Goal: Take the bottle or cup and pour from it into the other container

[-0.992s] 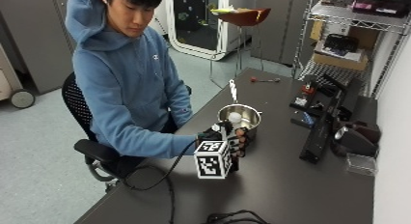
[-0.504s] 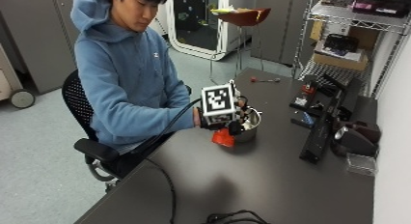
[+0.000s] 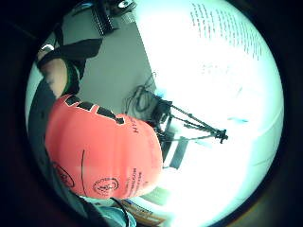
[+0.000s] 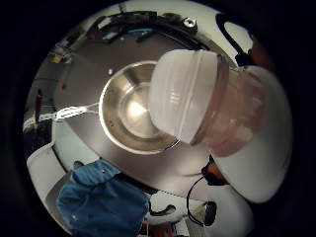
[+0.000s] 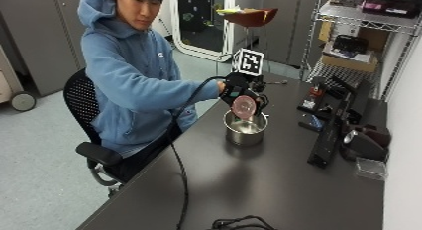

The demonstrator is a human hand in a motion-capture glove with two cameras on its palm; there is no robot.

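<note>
Bottle (image 5: 242, 106) hangs tipped in our gloved right hand (image 5: 235, 91), lifted clear of the table (image 5: 264, 190) with its white capped end (image 4: 185, 94) aimed down over the steel pot (image 5: 245, 128). Our fingers are curled round its orange-pink body, gripping it at the middle. In the thumb-side view the cap appears still in place, so we judge nothing can flow yet, though we cannot be certain. We read it as a light, fairly stiff plastic bottle with a smooth, possibly slippery wall; the mid-body hold suits it. The pot looks steady and rigid, unlikely to shift under a pour.
</note>
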